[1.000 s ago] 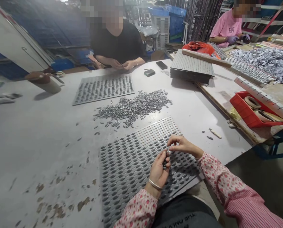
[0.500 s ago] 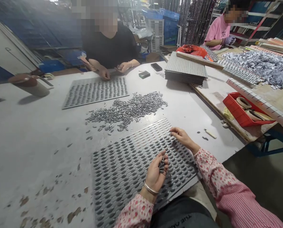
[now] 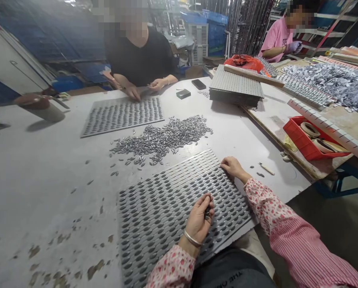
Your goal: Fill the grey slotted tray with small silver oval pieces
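Observation:
Before me lies a grey board (image 3: 145, 232) with rows of slots, most of them filled with small dark oval pieces. Its upper part (image 3: 194, 168) shows bare slots. My left hand (image 3: 200, 216), palm up over the middle of the board, is curled around several oval metal pieces, with thumb and fingers drawn together. At the board's far right edge, my right hand (image 3: 231, 167) has its fingers pinched low on the surface; whatever is between the fingertips is hidden. A heap of loose oval pieces (image 3: 167, 136) lies just beyond the board.
Across the table a person in black has hands (image 3: 133, 92) over a similar board (image 3: 121, 116). A stack of boards (image 3: 236, 88), a phone (image 3: 198, 84) and a small box (image 3: 183, 94) lie further back. At right are a small tool (image 3: 266, 169) and a red bin (image 3: 302, 146).
My left fingers have closed further over the pieces. My right hand has moved slightly right along the far edge, its fingers more tucked in.

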Demonstrator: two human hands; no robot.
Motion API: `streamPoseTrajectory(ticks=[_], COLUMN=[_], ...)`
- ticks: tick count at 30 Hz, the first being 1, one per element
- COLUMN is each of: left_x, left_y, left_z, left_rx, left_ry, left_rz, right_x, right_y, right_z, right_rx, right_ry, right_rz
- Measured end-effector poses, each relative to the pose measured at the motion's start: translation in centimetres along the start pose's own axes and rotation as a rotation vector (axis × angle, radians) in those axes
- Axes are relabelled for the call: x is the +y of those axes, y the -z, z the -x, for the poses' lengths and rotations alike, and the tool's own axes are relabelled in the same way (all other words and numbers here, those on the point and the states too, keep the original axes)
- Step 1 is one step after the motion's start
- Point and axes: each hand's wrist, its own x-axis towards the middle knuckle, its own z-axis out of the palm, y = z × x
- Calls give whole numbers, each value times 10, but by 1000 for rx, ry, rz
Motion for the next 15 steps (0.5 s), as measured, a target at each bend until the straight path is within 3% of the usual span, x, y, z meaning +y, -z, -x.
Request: streamPoseTrajectory(ticks=[3,5,9,11,15], left_x=[-2,-3,-6,-7,-8], left_y=[0,0,1,1,0], left_z=[-2,-4,-8,-10,-12], left_rx=[17,25,12,-11,-42], left_ry=[-15,-19,-32,-41,-28], left_rz=[18,31,57,68,84], right_x=[-9,-21,-52,-66,-80], right_y=[3,6,12,12,6], right_z=[9,22,54,67,80], right_rx=[45,4,-325,-407,-343], right_ry=[3,49,236,279,237], right_rz=[-49,-199,-542,-625,-645])
